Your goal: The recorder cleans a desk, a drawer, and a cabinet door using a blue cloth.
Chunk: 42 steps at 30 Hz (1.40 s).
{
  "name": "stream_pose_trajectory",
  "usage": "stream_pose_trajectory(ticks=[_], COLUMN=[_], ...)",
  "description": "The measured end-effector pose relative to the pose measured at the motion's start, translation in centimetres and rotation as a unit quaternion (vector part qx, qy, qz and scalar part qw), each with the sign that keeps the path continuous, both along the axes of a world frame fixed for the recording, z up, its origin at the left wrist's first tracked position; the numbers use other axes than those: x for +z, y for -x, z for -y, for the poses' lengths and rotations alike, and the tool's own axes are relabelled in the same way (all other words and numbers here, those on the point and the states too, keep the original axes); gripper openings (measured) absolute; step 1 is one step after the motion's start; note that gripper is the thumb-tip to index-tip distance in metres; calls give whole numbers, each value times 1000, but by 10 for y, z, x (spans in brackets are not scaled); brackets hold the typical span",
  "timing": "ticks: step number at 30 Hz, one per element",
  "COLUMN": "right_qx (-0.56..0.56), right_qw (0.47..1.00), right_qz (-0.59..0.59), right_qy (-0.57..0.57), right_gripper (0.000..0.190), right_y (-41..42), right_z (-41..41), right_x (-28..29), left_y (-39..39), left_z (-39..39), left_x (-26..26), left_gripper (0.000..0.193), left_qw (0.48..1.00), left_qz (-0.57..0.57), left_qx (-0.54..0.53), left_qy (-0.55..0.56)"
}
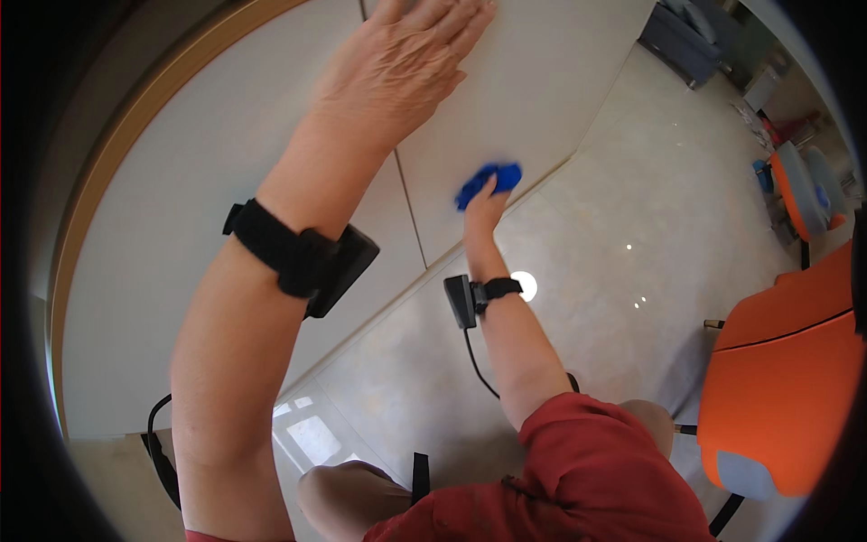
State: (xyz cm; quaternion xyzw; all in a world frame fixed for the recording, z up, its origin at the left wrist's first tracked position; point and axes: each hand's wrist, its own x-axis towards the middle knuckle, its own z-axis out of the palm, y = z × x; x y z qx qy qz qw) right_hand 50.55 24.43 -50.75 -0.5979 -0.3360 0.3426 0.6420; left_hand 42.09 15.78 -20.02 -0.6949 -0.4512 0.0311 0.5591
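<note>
My left hand (pixel 413 61) lies flat near the top of a pale cabinet or wall panel (pixel 528 74), fingers a little apart, with the fingertips partly cut off by the picture's edge. Lower on the same surface, my right hand (pixel 489 200) presses a blue cloth (pixel 504 177) against the panel, close to its bottom edge. A dark vertical seam (pixel 410 203) runs between the two hands. Each forearm wears a black strapped device with a cable.
Shiny tiled floor (pixel 582 237) meets the panel's base. An orange chair (pixel 779 379) stands close on the right, with another orange and grey chair (pixel 799 190) beyond it. A dark grey sofa (pixel 677 40) is at the upper right. A wooden trim (pixel 101 183) curves along the left.
</note>
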Motion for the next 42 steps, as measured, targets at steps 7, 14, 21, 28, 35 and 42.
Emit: stream_pose_trajectory(ticks=[7, 14, 21, 28, 35, 42], right_qx=[64, 63, 31, 76, -44, -2], right_qw=[918, 990, 964, 974, 892, 937], right_qz=[-252, -93, 126, 3, 267, 188], right_qy=[298, -86, -232, -212, -363, -293], right_gripper=[45, 53, 63, 59, 66, 60], right_y=[38, 33, 29, -17, -10, -22], right_z=[59, 66, 59, 4, 6, -3], right_x=[-34, 88, 137, 181, 215, 243], left_y=[4, 2, -4, -13, -17, -25], left_z=[-16, -6, -1, -10, -2, 3], left_x=[-8, -6, -4, -8, 2, -3], left_gripper=[65, 66, 62, 52, 48, 50], left_qw=[998, 999, 997, 970, 959, 950], left_qz=[15, 23, 52, 182, 229, 268], left_qx=[-52, -44, -49, -103, -126, -117], left_qy=[-36, -18, 28, -127, -106, -108])
